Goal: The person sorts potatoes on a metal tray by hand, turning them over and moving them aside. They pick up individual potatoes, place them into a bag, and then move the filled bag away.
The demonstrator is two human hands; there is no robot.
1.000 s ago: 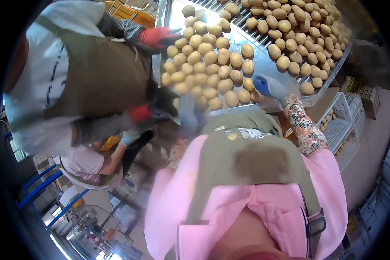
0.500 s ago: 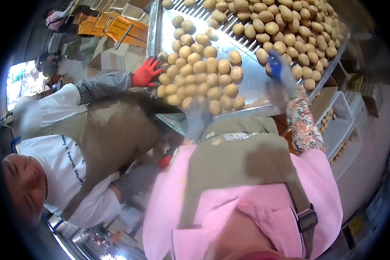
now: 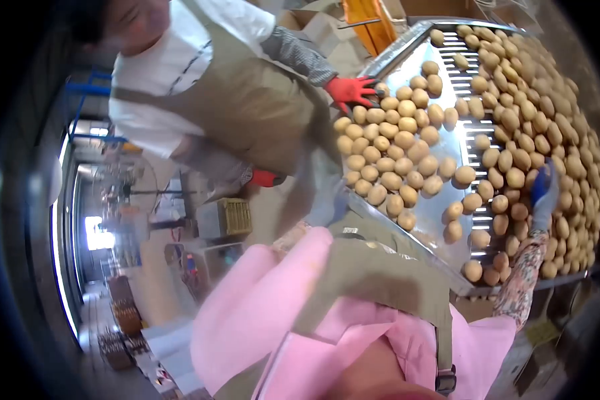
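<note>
Round tan potatoes [image 3: 405, 140] lie spread on a metal tray [image 3: 447, 230], with a larger pile [image 3: 533, 133] over the slatted part at the right. My right hand [image 3: 545, 190], in a grey and blue glove, reaches onto that pile and touches potatoes; its fingertips are hard to make out. My left hand [image 3: 332, 205], also gloved, is a blur beside the tray's near left edge, and what it holds, if anything, cannot be seen. A co-worker's red-gloved hand [image 3: 351, 91] rests with spread fingers at the tray's far left edge, beside the loose potatoes.
The co-worker [image 3: 247, 100] in a brown apron stands at the left of the tray. The co-worker's other red glove [image 3: 267, 178] hangs low. Behind it are a crate [image 3: 233, 217] and stacked goods. Cardboard boxes [image 3: 323, 33] and an orange object [image 3: 367, 23] lie beyond the tray.
The view has swung left, so the tray appears farther right. My right hand has moved deeper onto the potato pile. My left hand has drawn away from the loose potatoes, off the tray's edge.
</note>
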